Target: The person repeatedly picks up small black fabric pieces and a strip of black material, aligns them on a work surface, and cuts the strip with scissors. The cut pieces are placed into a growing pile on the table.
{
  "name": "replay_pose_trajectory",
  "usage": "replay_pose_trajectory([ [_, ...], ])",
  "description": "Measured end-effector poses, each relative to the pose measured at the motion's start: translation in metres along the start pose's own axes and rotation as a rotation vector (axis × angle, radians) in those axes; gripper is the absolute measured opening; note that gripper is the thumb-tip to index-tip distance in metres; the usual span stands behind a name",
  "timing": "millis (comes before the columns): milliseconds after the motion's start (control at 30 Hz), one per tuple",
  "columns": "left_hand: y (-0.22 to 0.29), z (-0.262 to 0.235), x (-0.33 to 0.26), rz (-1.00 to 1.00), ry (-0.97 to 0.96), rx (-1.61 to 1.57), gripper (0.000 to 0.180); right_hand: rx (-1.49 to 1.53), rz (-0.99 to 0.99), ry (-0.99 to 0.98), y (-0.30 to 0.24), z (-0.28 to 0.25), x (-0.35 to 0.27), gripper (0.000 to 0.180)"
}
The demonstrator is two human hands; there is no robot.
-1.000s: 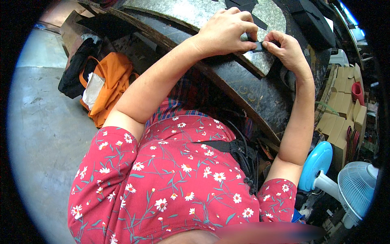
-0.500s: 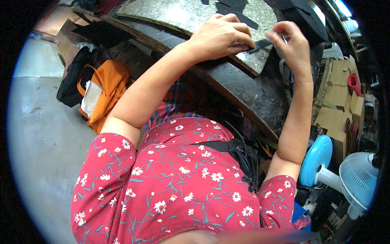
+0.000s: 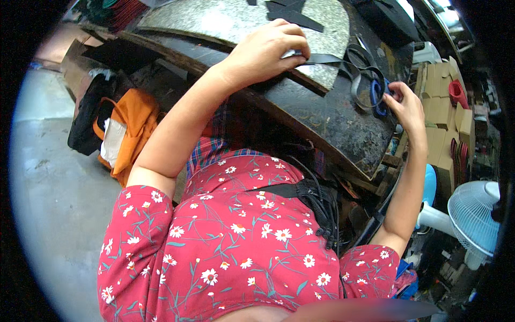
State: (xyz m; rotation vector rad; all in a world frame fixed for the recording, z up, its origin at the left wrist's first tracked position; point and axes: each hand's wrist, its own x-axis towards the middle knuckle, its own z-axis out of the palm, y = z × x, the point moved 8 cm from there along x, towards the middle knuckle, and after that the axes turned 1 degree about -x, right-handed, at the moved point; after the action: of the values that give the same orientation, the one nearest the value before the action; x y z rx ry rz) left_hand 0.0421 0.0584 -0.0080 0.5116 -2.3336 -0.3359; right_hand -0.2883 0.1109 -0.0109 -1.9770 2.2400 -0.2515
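Note:
At the edge of the speckled stone slab [image 3: 201, 24], my left hand [image 3: 276, 51] is closed on one end of a black strap [image 3: 324, 59]. A small pale piece shows between its fingers, too hidden to name. The strap runs right and curls into loops over the dark tabletop. My right hand [image 3: 405, 104], to the right of these loops, pinches the blue loop handles of what look like scissors [image 3: 379, 97]; their blades cannot be made out. Several flat black cut pieces [image 3: 295, 19] lie on the slab beyond my left hand.
The dark worktable [image 3: 327, 121] has a worn wooden front edge. On the left, an orange bag [image 3: 137, 121] hangs beside a black one [image 3: 86, 121]. At right stand cardboard boxes [image 3: 437, 102] and a white and blue fan [image 3: 472, 214].
My right hand has left the strap beside my left hand and moved right and down, onto the blue handles. My left hand keeps the strap; the view has shifted a little.

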Motion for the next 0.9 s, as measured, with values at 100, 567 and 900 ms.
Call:
replay_pose_trajectory([
  [100,-0.001,0.002,0.001,-0.035,-0.003,0.02,0.015,0.034,0.033,-0.027,0.002,0.002,-0.015,0.035],
  [567,0.021,-0.018,-0.022,0.006,-0.085,0.149,0.024,-0.13,0.129,-0.071,0.005,-0.009,-0.033,0.035],
  [900,0.036,-0.018,-0.028,0.067,0.097,0.412,0.016,-0.149,0.201,0.097,0.08,-0.02,-0.034,0.026],
])
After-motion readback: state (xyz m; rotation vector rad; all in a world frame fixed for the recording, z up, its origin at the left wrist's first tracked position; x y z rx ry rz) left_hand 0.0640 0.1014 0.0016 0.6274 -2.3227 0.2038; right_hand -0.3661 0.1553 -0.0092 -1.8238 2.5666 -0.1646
